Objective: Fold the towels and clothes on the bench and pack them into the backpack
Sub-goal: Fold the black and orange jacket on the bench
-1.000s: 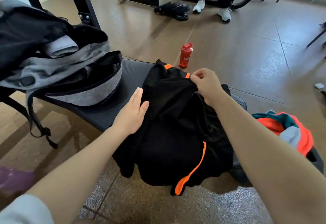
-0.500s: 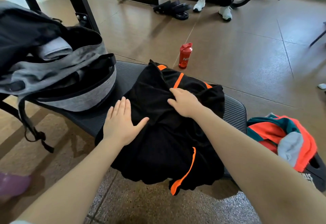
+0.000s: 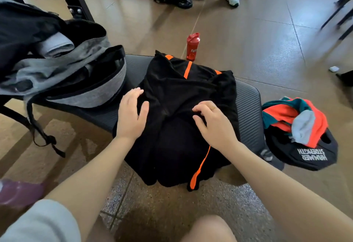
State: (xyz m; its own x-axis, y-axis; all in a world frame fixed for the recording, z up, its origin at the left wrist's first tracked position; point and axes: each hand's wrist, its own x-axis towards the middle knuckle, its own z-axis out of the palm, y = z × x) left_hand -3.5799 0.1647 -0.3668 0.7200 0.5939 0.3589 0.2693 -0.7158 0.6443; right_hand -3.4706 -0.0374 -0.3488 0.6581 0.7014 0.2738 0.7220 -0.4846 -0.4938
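The black garment (image 3: 183,119), trimmed in orange, is now laid across the middle of the bench (image 3: 248,108), its lower part draped over the near edge toward the floor. A second ago its far flap was lifted and pinched by the right hand; that flap has since been brought down and laid over the body of the cloth, so one fold is judged to be made and the piece is being pressed flat rather than carried. The right hand (image 3: 214,125) is rested on the centre of the garment with its fingers bent and their tips dug lightly into the fabric; whether a pleat is actually pinched cannot be told. The left hand (image 3: 131,115) has been drawn nearer and is laid flat, fingers straight and thumb spread, on the garment's left border, where the cloth meets the bare bench. Nothing is lifted by either hand, so the garment lies wholly under the palms, not within a grasp. More folding is judged to be needed before the bundle is small enough to pack. The backpack (image 3: 76,81) is set at the left end of the bench, close to the left hand, its mouth open and a grey roll (image 3: 55,46) already seen inside. Another garment (image 3: 294,119), orange and teal, is heaped beyond the right end and is not yet folded.
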